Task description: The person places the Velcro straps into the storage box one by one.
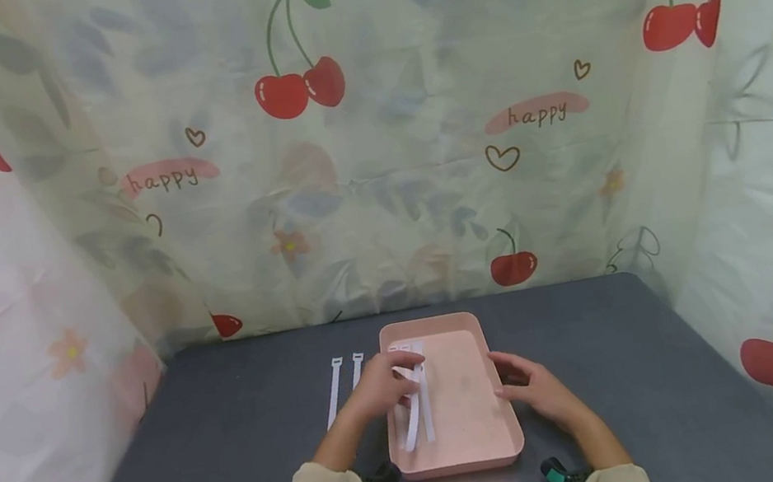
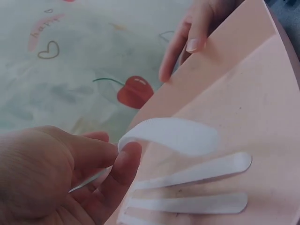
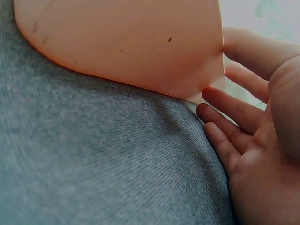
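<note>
My left hand (image 1: 377, 388) pinches a white cable tie strap (image 2: 180, 136) between thumb and fingers, above the left side of a pink tray (image 1: 469, 420). The strap's rounded end bends over in the left wrist view. Beneath it, several similar white straps (image 2: 206, 203) lie side by side on the tray floor, partly hidden by the hand. At the tray's right wall, my right hand (image 1: 540, 391) touches the rim with relaxed, spread fingers. Left of the tray, two more white straps (image 1: 335, 390) with slotted heads lie on the table, one partly covered by my left arm.
The tray stands on a dark grey table (image 1: 251, 436). A patterned curtain (image 1: 412, 212) with cherries surrounds the table at the back and sides. Dark bands (image 1: 566, 477) are on both wrists.
</note>
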### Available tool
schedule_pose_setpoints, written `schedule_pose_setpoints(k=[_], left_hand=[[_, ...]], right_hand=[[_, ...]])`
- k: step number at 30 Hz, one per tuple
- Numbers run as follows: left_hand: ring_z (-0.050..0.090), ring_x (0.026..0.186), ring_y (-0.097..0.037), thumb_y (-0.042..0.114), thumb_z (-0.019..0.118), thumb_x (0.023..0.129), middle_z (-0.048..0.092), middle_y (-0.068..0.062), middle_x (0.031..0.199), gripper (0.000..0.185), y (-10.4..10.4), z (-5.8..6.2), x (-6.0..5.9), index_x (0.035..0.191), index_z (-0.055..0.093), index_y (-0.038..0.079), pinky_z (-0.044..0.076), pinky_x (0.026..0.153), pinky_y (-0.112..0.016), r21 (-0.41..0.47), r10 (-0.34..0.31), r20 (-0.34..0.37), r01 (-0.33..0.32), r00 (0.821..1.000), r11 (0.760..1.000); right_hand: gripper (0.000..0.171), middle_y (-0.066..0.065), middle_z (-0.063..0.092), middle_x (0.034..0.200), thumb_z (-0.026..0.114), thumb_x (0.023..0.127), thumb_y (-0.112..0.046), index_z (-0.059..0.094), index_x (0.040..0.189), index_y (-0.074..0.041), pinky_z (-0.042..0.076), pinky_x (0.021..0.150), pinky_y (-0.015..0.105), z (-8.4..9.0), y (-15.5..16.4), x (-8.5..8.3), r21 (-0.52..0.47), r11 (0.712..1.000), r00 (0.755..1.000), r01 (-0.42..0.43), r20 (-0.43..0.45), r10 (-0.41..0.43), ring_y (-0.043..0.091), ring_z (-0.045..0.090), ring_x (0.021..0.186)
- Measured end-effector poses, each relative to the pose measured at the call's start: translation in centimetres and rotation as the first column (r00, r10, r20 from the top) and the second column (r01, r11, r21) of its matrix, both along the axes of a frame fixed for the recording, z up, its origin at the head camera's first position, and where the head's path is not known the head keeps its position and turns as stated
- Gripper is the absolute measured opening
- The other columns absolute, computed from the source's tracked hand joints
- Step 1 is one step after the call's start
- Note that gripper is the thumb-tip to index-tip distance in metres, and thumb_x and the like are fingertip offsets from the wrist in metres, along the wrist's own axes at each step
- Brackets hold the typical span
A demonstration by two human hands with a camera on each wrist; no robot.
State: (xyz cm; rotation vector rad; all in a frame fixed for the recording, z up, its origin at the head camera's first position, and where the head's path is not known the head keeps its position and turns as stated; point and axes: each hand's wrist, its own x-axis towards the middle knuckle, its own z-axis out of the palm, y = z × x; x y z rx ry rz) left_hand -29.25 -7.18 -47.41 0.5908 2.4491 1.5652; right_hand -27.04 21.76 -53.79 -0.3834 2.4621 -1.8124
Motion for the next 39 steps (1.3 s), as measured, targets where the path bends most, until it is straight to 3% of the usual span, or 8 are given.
schedule_pose_setpoints(k=[4, 8, 11, 15, 24, 33, 39], left_hand=[[0.061, 0.067, -0.014, -0.015, 0.065, 0.08, 0.063, -0.022, 0.11, 0.043, 1.2, -0.6, -0.2, 0.121, 0.063, -0.006, 0.055, 0.053, -0.031, -0.001, -0.005, 0.011, 0.005, 1.0, 1.0], [0.061, 0.07, -0.015, -0.015, 0.063, 0.08, 0.061, -0.026, 0.109, 0.042, 2.4, -1.3, -0.8, 0.121, 0.062, -0.008, 0.055, 0.055, -0.032, 0.053, -0.007, 0.033, 0.005, 0.999, 0.999], [0.06, 0.067, -0.014, -0.015, 0.063, 0.079, 0.063, -0.022, 0.103, 0.04, 3.1, -2.0, -1.4, 0.119, 0.063, -0.009, 0.054, 0.055, -0.031, 0.07, 0.017, 0.047, -0.02, 0.999, 0.997], [0.058, 0.056, -0.012, -0.015, 0.065, 0.077, 0.063, -0.014, 0.094, 0.037, 3.9, -2.7, -1.7, 0.113, 0.065, -0.007, 0.051, 0.049, -0.027, 0.035, 0.063, 0.054, -0.065, 0.997, 0.997], [0.054, 0.047, -0.011, -0.015, 0.066, 0.074, 0.061, -0.015, 0.087, 0.031, 5.7, -2.7, -1.3, 0.104, 0.067, -0.006, 0.047, 0.044, -0.024, -0.051, 0.127, 0.012, -0.126, 0.992, 0.991], [0.054, 0.042, -0.01, -0.01, 0.073, 0.074, 0.053, -0.005, 0.077, 0.028, 6.9, -2.8, -1.0, 0.101, 0.069, -0.001, 0.044, 0.041, -0.022, -0.175, 0.229, -0.005, -0.226, 0.973, 0.958], [0.054, 0.044, -0.011, -0.007, 0.075, 0.074, 0.054, -0.003, 0.071, 0.029, 7.0, -2.9, -0.8, 0.102, 0.069, 0.0, 0.042, 0.042, -0.022, -0.224, 0.246, -0.037, -0.248, 0.969, 0.942]], right_hand=[[0.063, 0.017, 0.052, 0.139, 0.073, 0.086, -0.012, 0.047, 0.143, -0.004, 0.041, 0.101, 0.049, -0.1, 0.0, -0.1, -0.006, 1.0, 1.0, -0.008, -0.003, 0.008, 0.034, 0.051, 0.124], [0.062, 0.017, 0.052, 0.138, 0.073, 0.086, -0.014, 0.048, 0.142, -0.004, 0.04, 0.101, 0.049, -0.2, 0.0, -0.1, -0.008, 1.0, 1.0, 0.0, -0.002, 0.0, 0.034, 0.051, 0.123], [0.062, 0.017, 0.052, 0.139, 0.073, 0.086, -0.014, 0.048, 0.142, -0.004, 0.039, 0.102, 0.05, -0.2, 0.0, -0.1, -0.009, 1.0, 1.0, 0.002, 0.001, -0.002, 0.034, 0.05, 0.124], [0.062, 0.017, 0.051, 0.139, 0.073, 0.087, -0.013, 0.047, 0.143, -0.004, 0.038, 0.102, 0.051, -0.2, 0.0, -0.1, -0.001, 1.0, 1.0, -0.002, -0.001, 0.002, 0.034, 0.05, 0.125], [0.062, 0.016, 0.052, 0.138, 0.073, 0.086, -0.013, 0.048, 0.142, -0.005, 0.039, 0.102, 0.051, -0.1, 0.2, -0.1, 0.002, 1.0, 1.0, 0.002, -0.009, -0.002, 0.034, 0.051, 0.124], [0.061, 0.016, 0.054, 0.137, 0.072, 0.087, -0.016, 0.048, 0.142, -0.005, 0.041, 0.1, 0.048, -0.1, 0.1, -0.2, 0.021, 1.0, 1.0, 0.005, -0.005, -0.005, 0.034, 0.052, 0.122], [0.06, 0.015, 0.054, 0.137, 0.072, 0.087, -0.015, 0.049, 0.142, -0.006, 0.04, 0.101, 0.05, -0.1, 0.2, -0.1, 0.017, 1.0, 1.0, 0.016, 0.001, -0.016, 0.034, 0.052, 0.123]])
